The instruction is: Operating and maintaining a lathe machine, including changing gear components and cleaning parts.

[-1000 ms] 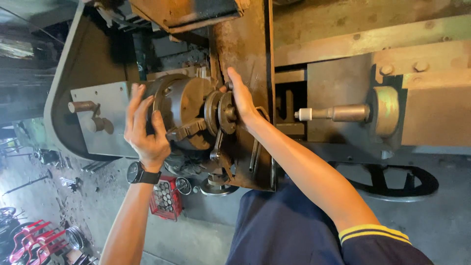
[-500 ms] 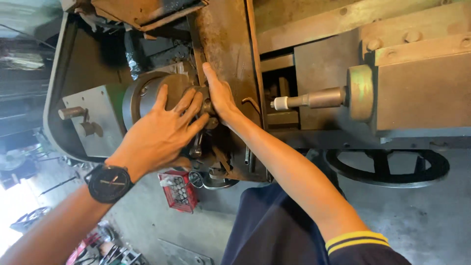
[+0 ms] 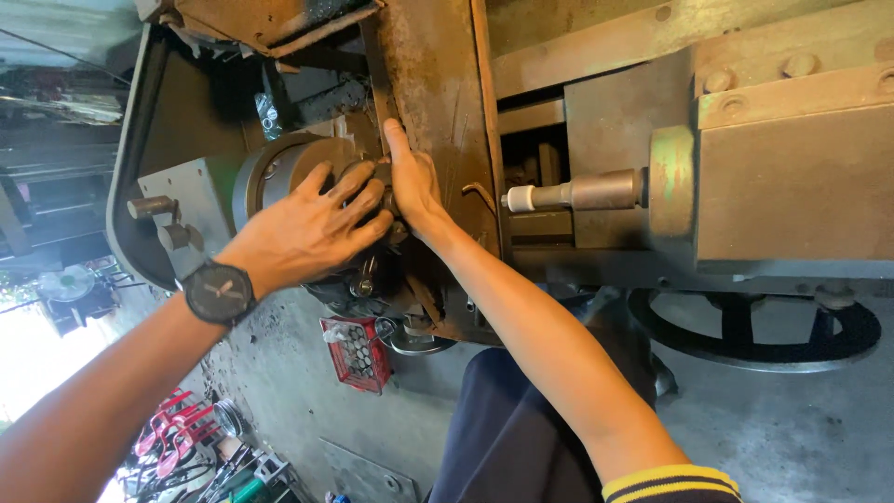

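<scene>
Centrally, the lathe chuck [image 3: 279, 172], a grey metal cylinder, sits at the headstock end of the machine. The left hand [image 3: 307, 228] lies over its front face, fingers [image 3: 358, 200] spread and curled onto a dark part at the chuck's face. The right hand [image 3: 410, 182] presses just beside, fingers extended flat, touching the same part. A black wristwatch [image 3: 219, 293] is on the left wrist. The tailstock spindle [image 3: 577, 193] stands well apart to the right; a red crate [image 3: 357, 352] lies on the floor below.

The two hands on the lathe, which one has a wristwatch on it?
The left hand, spread over the round chuck, wears the black wristwatch. The right hand beside it has a bare wrist.
</scene>
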